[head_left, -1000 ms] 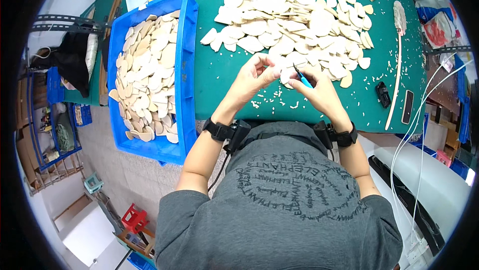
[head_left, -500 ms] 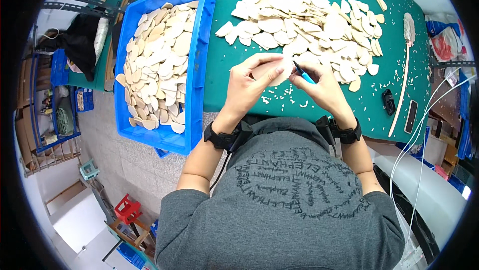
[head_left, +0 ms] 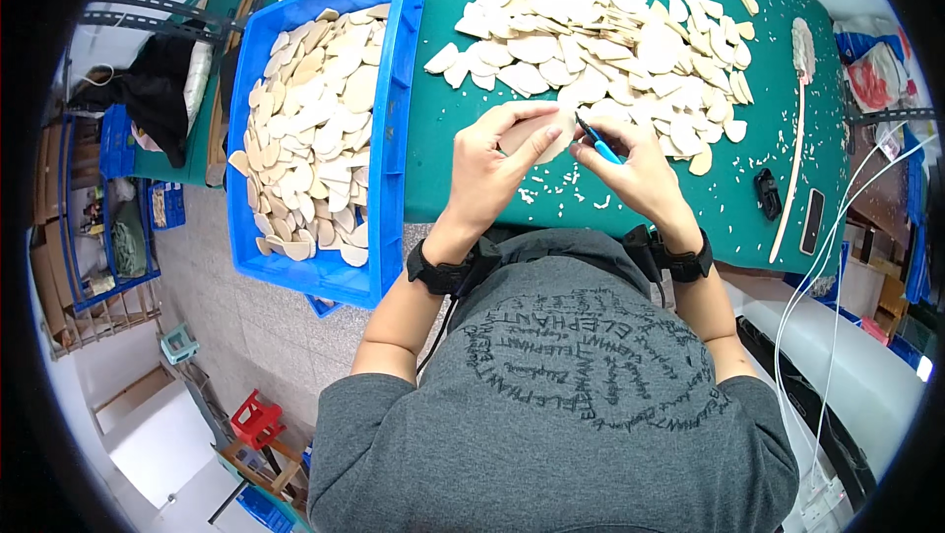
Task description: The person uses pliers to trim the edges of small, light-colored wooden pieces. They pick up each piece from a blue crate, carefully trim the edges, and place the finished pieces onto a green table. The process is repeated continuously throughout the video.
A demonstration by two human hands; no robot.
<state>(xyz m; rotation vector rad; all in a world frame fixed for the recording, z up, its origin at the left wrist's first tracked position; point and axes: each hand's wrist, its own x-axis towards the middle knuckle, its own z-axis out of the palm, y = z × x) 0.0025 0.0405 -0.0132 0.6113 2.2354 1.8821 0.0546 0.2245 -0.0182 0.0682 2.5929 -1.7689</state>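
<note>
My left hand (head_left: 492, 161) pinches a flat, pale beige rounded piece (head_left: 530, 135) between thumb and fingers, over the near part of the green table. My right hand (head_left: 635, 169) is closed around a small hand tool (head_left: 602, 147) with a blue handle and a dark, narrow tip; its exact kind is hard to make out. The tip is at the right edge of the piece. Just beyond my hands spreads a loose heap of similar cream pieces (head_left: 591, 41), many half-round. Little white scraps (head_left: 561, 196) are scattered beneath and around my hands.
A blue plastic crate (head_left: 396, 129) full of similar pieces stands at the left. Towards the right of the green table (head_left: 709, 228) lie a long stick with a fuzzy head (head_left: 792, 159), a black object (head_left: 767, 194) and a phone-like slab (head_left: 812, 221). White cables (head_left: 837, 228) hang beyond.
The tool's tip has shifted slightly left and up along the edge of the piece. Both hands stay almost where they were, and the view has shifted a little.
</note>
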